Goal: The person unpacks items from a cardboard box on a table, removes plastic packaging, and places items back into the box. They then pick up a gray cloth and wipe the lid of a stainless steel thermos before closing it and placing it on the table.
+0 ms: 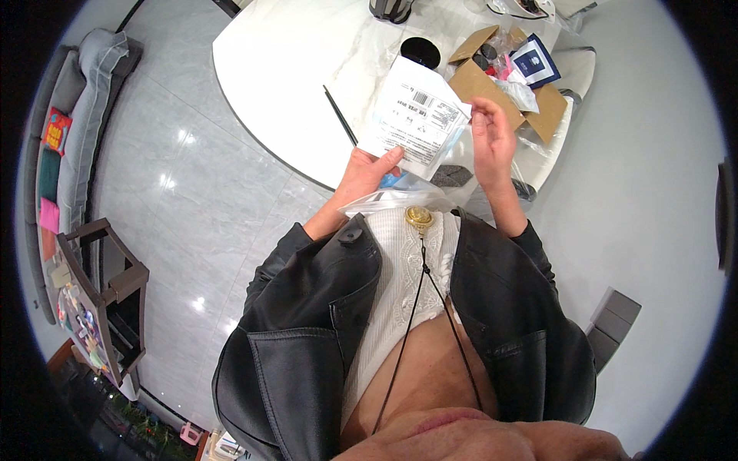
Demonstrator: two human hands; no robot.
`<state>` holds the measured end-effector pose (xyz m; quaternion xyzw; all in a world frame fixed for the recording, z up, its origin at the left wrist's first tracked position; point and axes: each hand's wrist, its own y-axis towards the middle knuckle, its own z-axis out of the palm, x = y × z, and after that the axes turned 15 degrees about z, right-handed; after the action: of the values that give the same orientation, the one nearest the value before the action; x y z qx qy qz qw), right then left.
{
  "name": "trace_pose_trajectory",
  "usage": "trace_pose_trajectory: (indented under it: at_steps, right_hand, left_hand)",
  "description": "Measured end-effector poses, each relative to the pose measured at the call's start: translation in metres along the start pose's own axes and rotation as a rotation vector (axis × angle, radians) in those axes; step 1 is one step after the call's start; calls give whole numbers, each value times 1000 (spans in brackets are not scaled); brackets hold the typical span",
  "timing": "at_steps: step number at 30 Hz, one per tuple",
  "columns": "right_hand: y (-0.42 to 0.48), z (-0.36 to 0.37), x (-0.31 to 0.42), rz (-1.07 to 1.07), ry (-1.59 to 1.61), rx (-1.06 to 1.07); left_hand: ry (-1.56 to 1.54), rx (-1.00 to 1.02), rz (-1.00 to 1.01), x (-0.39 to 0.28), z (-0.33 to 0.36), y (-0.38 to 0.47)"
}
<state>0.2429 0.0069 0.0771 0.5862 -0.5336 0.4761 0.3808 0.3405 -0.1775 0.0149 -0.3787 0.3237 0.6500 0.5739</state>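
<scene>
A white flat packet (412, 118) with printed text and a barcode is held up over the near edge of the white marble-patterned table (277, 69). My left hand (375, 170) grips its lower left corner, thumb on the printed face. My right hand (491, 135) is at the packet's right corner with curled fingers; whether it pinches the corner I cannot tell. Below the packet, near my waist, lies a clear plastic bag (398, 200) with something blue showing by the left hand.
An open cardboard box (481, 86) holds mixed items, including a dark blue and white pouch (533, 62). A round black dish (421, 52) stands behind the packet. Black chopstick-like sticks (340, 115) lie left of it. A white chair (582, 72) stands at the table's right.
</scene>
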Motion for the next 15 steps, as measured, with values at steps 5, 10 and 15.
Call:
trace_pose_trajectory:
  at_steps: [5, 10, 15]
  right_hand:
    - [-5, 8, 3, 85, 270, 257]
    - [-5, 9, 6, 156, 147, 224]
    - [-2, 8, 2, 134, 142, 122]
  left_hand:
    - [18, -14, 5, 0, 0, -1]
    - [77, 26, 5, 0, 3, 2]
    - [111, 54, 13, 1, 2, 2]
